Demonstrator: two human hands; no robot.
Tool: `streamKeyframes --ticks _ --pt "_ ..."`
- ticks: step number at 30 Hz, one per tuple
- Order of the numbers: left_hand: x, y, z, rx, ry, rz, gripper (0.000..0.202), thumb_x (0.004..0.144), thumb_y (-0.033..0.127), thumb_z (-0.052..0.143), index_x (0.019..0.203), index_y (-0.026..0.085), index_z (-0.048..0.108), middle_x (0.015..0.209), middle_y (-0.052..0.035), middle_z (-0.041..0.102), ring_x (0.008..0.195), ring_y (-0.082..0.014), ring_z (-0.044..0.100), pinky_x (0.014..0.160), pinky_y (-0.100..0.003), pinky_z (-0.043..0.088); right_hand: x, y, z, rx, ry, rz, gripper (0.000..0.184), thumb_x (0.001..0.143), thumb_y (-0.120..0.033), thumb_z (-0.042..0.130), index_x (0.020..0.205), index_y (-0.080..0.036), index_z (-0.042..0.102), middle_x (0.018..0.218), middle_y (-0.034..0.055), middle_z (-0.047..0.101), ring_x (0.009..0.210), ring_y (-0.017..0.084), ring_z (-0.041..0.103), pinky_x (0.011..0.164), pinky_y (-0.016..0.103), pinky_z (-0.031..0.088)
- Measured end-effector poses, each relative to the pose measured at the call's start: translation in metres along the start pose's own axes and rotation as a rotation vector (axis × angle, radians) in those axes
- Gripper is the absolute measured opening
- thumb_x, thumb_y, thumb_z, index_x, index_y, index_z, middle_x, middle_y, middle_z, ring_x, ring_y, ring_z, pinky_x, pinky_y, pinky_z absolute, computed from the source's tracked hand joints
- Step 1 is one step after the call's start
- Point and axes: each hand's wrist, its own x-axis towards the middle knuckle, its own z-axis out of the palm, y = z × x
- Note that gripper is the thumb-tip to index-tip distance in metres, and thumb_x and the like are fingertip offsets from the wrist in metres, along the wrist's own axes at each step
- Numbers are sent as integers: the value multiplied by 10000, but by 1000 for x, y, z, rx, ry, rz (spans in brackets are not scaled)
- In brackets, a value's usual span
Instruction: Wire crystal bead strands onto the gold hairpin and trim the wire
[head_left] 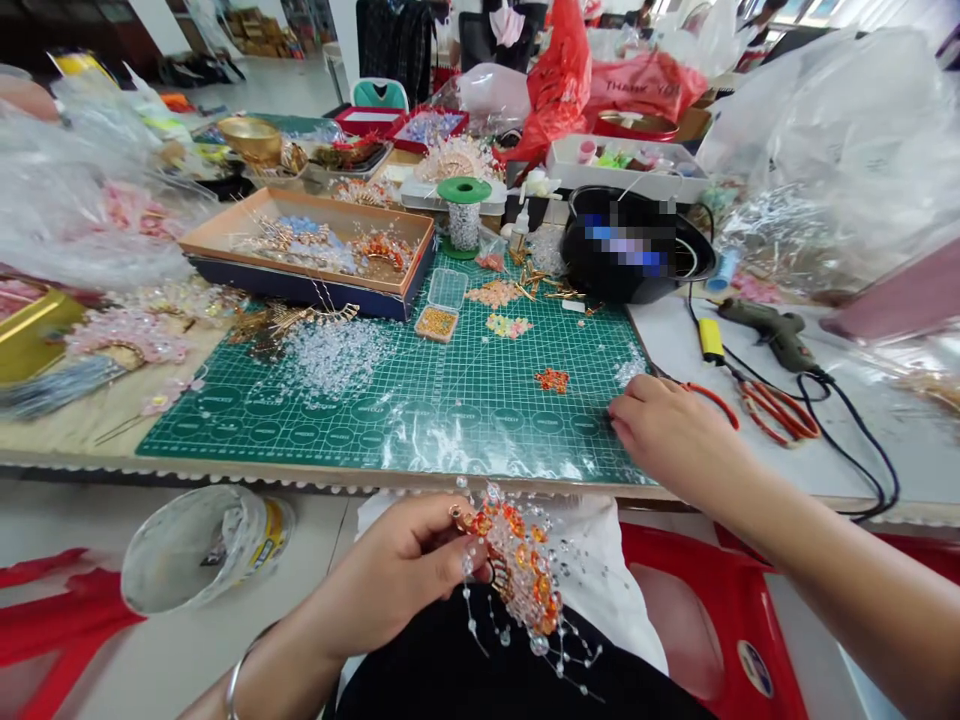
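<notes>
The left hand is closed around a beaded hair ornament, pinching its gold-coloured frame between thumb and fingers. The ornament carries orange and clear beads with strands of clear beads hanging from it, and it is held over the person's lap, below the near edge of the tabletop.

The right hand rests near the right edge of a green cutting mat, its fingers loosely curled with the fingertips on the mat. It has hold of nothing. Red-handled scissors lie just beyond it on the tabletop, with a hot glue gun further back.

On the mat are a small orange bead cluster, a clear box of gold beads and scattered clear beads. A shallow cardboard tray of finished gold ornaments sits on a dark box at the mat's far left corner.
</notes>
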Motion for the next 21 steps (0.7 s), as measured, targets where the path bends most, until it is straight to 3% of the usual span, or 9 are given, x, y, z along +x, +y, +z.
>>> streamKeyframes --ticks 6,10,16,21 --pt "-1 1 6 -2 -19 2 345 912 486 598 839 151 643 751 3 579 612 -77 418 553 -208 334 0 3 7 112 28 -20 163 938 -232 600 798 -149 585 876 19 566 838 169 544 786 348 475" --pt "-4 -2 7 -9 -15 14 347 904 487 612 841 148 653 744 -2 590 603 -77 425 543 -206 338 -10 9 4 353 131 8 189 949 -271 527 833 -171 638 958 78 594 924 220 567 872 416 460" --pt "-7 -6 7 -42 -19 -1 344 889 491 639 831 153 660 751 -8 606 607 -77 450 543 -197 355 -26 36 2 885 311 244 208 939 -404 542 851 -230 612 1051 70 649 953 228 628 811 379 507" --pt "-7 -4 11 -40 -33 -5 358 878 508 644 807 157 658 744 -10 610 610 -83 457 540 -196 360 -22 50 4 1221 384 429 254 969 -437 545 963 -184 570 1010 77 663 843 176 648 716 333 545"
